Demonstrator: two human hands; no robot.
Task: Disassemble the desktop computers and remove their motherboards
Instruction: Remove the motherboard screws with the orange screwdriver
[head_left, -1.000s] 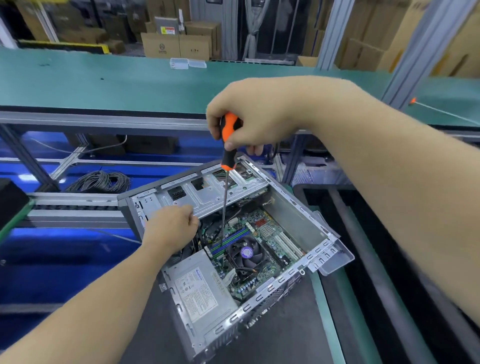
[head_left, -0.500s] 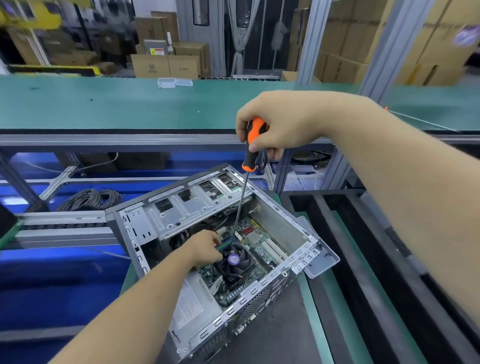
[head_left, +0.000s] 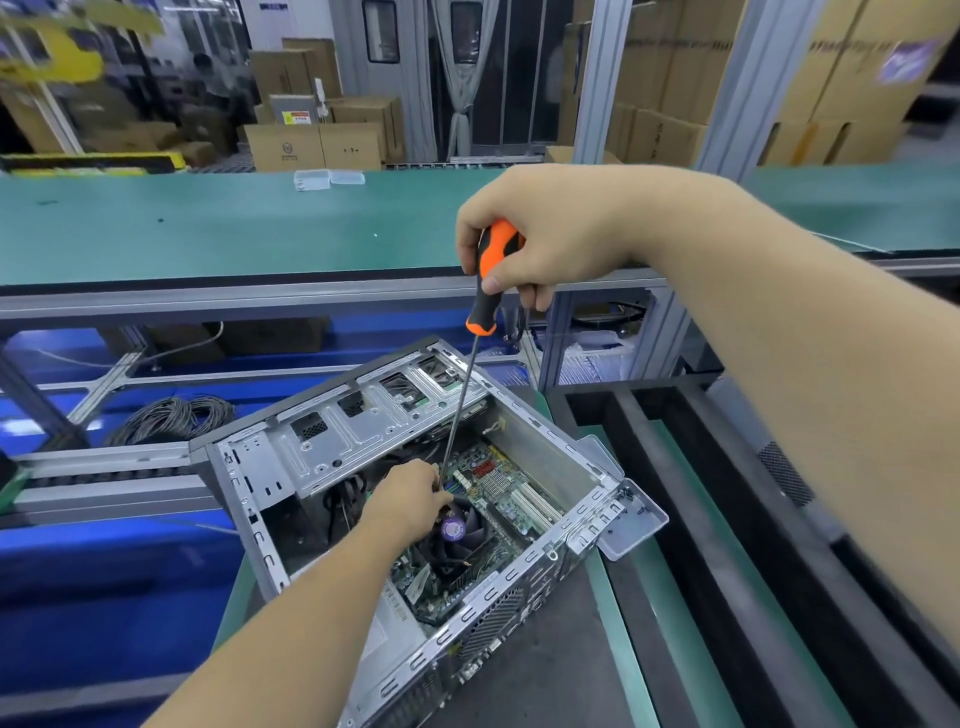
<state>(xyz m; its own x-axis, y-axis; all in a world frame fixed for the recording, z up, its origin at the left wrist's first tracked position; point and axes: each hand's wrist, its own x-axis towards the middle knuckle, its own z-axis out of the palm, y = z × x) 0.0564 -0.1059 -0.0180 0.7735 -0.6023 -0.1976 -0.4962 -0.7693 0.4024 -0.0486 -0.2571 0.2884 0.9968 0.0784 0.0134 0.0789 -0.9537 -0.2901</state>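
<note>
An open grey desktop case (head_left: 566, 467) lies on the dark mat in front of me. Inside it sits the green motherboard (head_left: 498, 486) with a black cooler fan (head_left: 460, 535) and a silver drive cage (head_left: 363, 431) at the back. My right hand (head_left: 535, 239) grips the orange-and-black handle of a long screwdriver (head_left: 485, 291), whose shaft slants down into the case. My left hand (head_left: 410, 499) is inside the case beside the fan, fingers curled around the shaft's lower end. The tip is hidden behind that hand.
A long green workbench (head_left: 234, 228) runs across behind the case, with a clear plastic box (head_left: 327, 179) on it. Black foam trays (head_left: 727, 519) lie to the right. A coil of black cable (head_left: 171, 415) rests at the left, cardboard boxes (head_left: 311, 145) beyond.
My left hand left the drive cage edge and went down into the case beside the fan, onto the screwdriver's lower end. The right hand and screwdriver shifted rightward in the view.
</note>
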